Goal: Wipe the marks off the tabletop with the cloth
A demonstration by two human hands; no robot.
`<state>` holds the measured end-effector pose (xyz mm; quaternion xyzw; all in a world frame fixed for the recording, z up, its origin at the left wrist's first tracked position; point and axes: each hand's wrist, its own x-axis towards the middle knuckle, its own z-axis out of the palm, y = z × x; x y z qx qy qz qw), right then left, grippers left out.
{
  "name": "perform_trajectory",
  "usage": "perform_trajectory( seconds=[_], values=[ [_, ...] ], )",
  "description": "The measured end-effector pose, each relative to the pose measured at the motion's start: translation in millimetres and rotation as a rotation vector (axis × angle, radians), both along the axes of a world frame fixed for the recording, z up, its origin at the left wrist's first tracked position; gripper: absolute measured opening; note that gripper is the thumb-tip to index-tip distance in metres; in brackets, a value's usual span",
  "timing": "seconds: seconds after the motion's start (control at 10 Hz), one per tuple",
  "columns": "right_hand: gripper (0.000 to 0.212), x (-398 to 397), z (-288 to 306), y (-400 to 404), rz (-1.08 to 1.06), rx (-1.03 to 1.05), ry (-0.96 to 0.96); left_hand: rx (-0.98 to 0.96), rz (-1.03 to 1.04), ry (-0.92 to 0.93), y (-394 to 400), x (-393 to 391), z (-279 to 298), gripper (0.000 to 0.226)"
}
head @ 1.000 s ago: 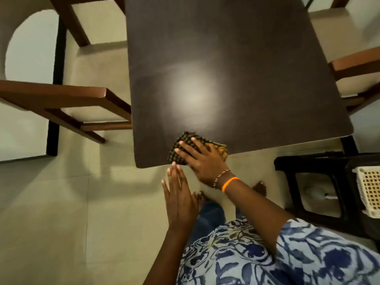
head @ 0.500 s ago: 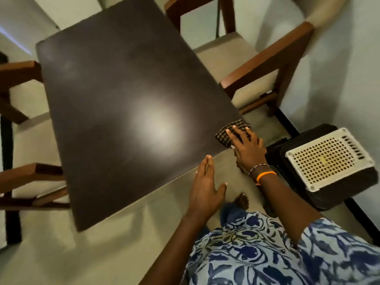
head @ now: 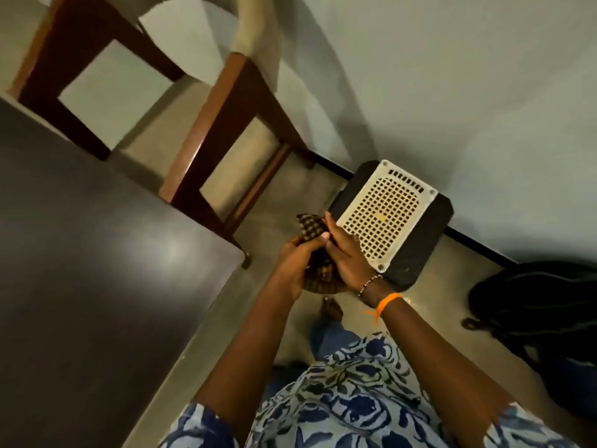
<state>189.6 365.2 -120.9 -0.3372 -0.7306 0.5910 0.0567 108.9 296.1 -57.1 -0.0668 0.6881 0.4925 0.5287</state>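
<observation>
The dark brown tabletop [head: 80,270] fills the left side of the view, with a glare patch near its corner. The checked black-and-yellow cloth [head: 311,226] is off the table, held in the air to the right of the table's corner. My left hand [head: 295,266] grips the bunched cloth from the left and below. My right hand [head: 344,253], with a bead bracelet and an orange band at the wrist, holds it from the right. Most of the cloth is hidden between the two hands.
A wooden chair [head: 213,137] with a beige seat stands beyond the table's corner. A black stool with a white perforated top [head: 384,218] sits by the wall, just right of my hands. A black bag [head: 542,302] lies on the floor at far right.
The cloth has left the table's right corner. My right hand lifted it off, my left hand joined it, and both now hold it bunched. The view has swung to the right.
</observation>
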Motion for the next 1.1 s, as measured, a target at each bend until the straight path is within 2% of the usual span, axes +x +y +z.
perform_trajectory(
  seconds=[0.1, 0.2, 0.3, 0.4, 0.5, 0.6, 0.7, 0.8, 0.9, 1.1],
  values=[
    [0.051, 21.1, -3.1, 27.9, -0.247, -0.279, 0.118, -0.003, -0.095, -0.021, 38.3, 0.6, -9.9, 0.022],
    [0.055, 37.4, -24.9, 51.7, -0.603, -0.618, 0.148, -0.036, -0.192, -0.053, 76.0, 1.6, -30.1, 0.016],
    [0.050, 48.1, -50.6, 73.3, -0.783, -0.938, 0.062, -0.031, -0.248, -0.156, 106.4, -0.3, -55.4, 0.012],
    [0.045, 54.4, -69.8, 86.4, -0.907, -1.172, 0.182, -0.042, -0.296, -0.209, 123.7, -3.5, -84.0, 0.015],
    [0.023, 51.3, -92.2, 101.9, -0.953, -1.017, 0.170, -0.090, -0.297, -0.211, 141.0, -8.6, -106.8, 0.013],
    [0.040, 42.7, -113.5, 111.3, -1.003, -0.880, 0.083, -0.143, -0.295, -0.164, 158.7, -8.0, -125.6, 0.022],
    [0.047, 35.4, -127.0, 116.8, -1.024, -0.760, -0.014, -0.117, -0.338, -0.086, 173.4, -2.8, -141.9, 0.034],
    [0.052, 31.6, -126.6, 122.3, -0.958, -0.590, -0.225, -0.223, -0.422, 0.047, 174.6, -2.7, -144.7, 0.050],
    [0.050, 20.7, -120.6, 118.3, -0.946, -0.570, -0.205, -0.267, -0.433, 0.065, 157.5, -7.7, -139.2, 0.051],
    [0.030, -34.5, -76.0, 81.5, -0.713, -0.530, -0.127, -0.142, -0.226, 0.180, 101.6, -27.2, -92.7, 0.047]
  ],
)
